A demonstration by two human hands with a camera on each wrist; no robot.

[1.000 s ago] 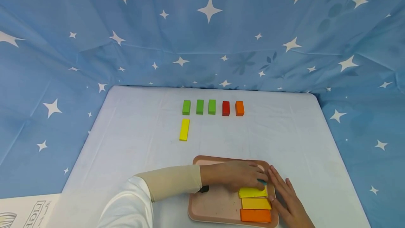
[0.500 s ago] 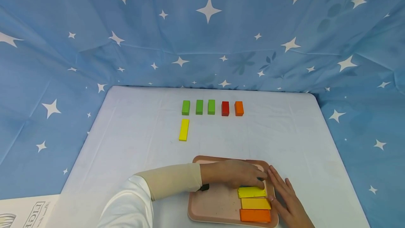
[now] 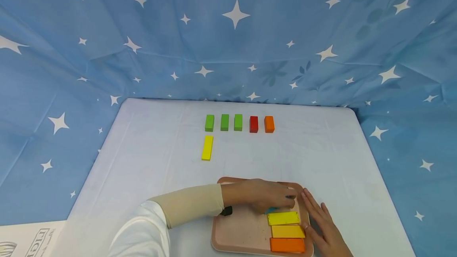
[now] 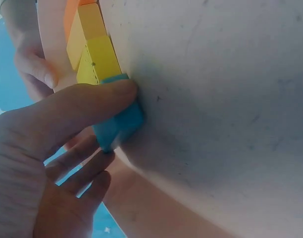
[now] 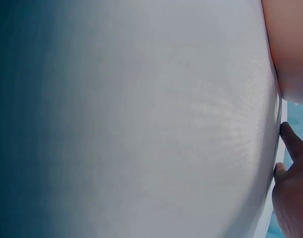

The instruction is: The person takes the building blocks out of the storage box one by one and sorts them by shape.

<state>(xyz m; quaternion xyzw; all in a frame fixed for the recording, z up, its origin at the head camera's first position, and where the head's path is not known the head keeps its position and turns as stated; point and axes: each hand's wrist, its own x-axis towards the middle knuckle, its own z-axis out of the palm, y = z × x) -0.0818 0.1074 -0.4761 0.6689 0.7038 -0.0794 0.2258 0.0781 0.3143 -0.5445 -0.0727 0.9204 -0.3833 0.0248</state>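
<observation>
My left hand (image 3: pixel 265 195) reaches over the pinkish-tan tray (image 3: pixel 239 237) and pinches a teal-blue block (image 4: pixel 126 121) between thumb and fingers. In the left wrist view, that block sits at the end of a row, against a bright yellow block (image 4: pixel 103 55). An amber-yellow block (image 3: pixel 287 231) and an orange block (image 3: pixel 287 245) continue the row along the tray's right side. My right hand (image 3: pixel 325 225) lies at the tray's right rim with its fingers extended, the thumb close to the blocks. In the head view my left hand hides most of the teal-blue block.
Beyond the tray stand three green blocks (image 3: pixel 224 122), a red block (image 3: pixel 254 124) and an orange block (image 3: pixel 269 124) in a line. A separate yellow block (image 3: pixel 207 148) lies nearer. A printed sheet (image 3: pixel 28 239) is at the lower left. Blue star-patterned cloth (image 3: pixel 235 50) surrounds the white table.
My left hand has shifted slightly left, and its fingers have drawn away from the bright yellow block. My right hand stays at the rim. The head view has tilted a little.
</observation>
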